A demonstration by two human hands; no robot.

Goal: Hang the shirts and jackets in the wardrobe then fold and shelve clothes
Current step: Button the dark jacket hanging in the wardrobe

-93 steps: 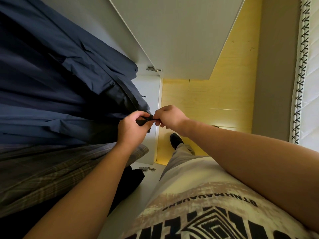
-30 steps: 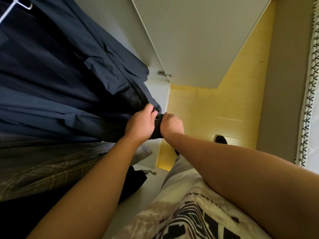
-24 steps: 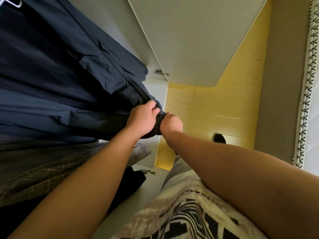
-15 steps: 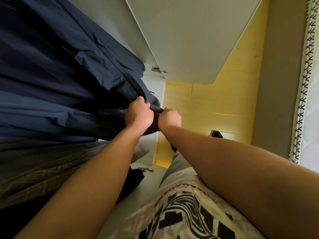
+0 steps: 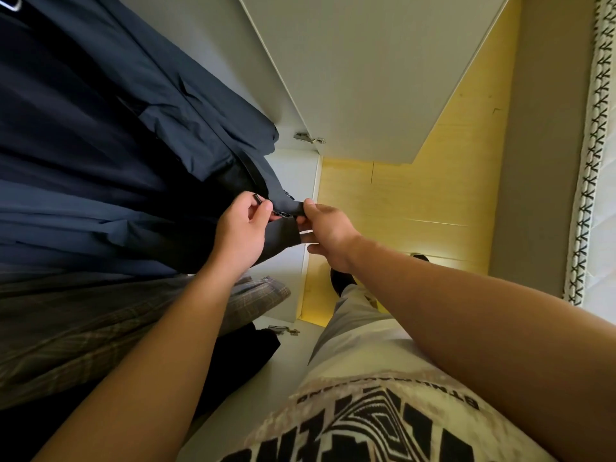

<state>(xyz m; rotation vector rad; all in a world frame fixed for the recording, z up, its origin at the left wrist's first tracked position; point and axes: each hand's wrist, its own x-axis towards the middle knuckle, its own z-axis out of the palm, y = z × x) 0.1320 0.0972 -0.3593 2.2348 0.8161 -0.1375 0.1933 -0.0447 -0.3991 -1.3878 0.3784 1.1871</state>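
1. Find the jacket (image 5: 133, 145) at 9 to 11 o'clock, hung inside the wardrobe (image 5: 293, 175), with its lower front corner drawn out to the centre.
2. Note the left hand (image 5: 241, 228) just left of centre, curled, with thumb and forefinger pinching at the zip (image 5: 281, 214). Cannot tell which small part exactly.
3. Note the right hand (image 5: 328, 233) just right of centre, thumb and fingers pinching the hem corner beside the zip.
4. Judged step: seating the zip at the hem, so as to close the hung jacket.
5. Pull the hem toward 3 o'clock with the right hand to tension the teeth.
6. Line both sides up flush, then seat the pin fully before sliding.
7. Draw the slider toward 11 o'clock with the left hand, slowly, clear of loose lining.
8. Avoid hard tugs, which may well drag the jacket down.
9. Around:
   - plaid shirt (image 5: 100, 321) at 8 o'clock, pressed against the jacket's underside
   - black garment (image 5: 246, 355) at 7 o'clock
   - open door (image 5: 366, 61) at 12 to 1 o'clock, with a hinge (image 5: 308, 138) at its near edge
   - yellow floor (image 5: 416, 201) at 2 o'clock
   - mattress (image 5: 600, 161) at 3 o'clock
10. In the way: likely only the jacket's own folds and the crowding shirt.
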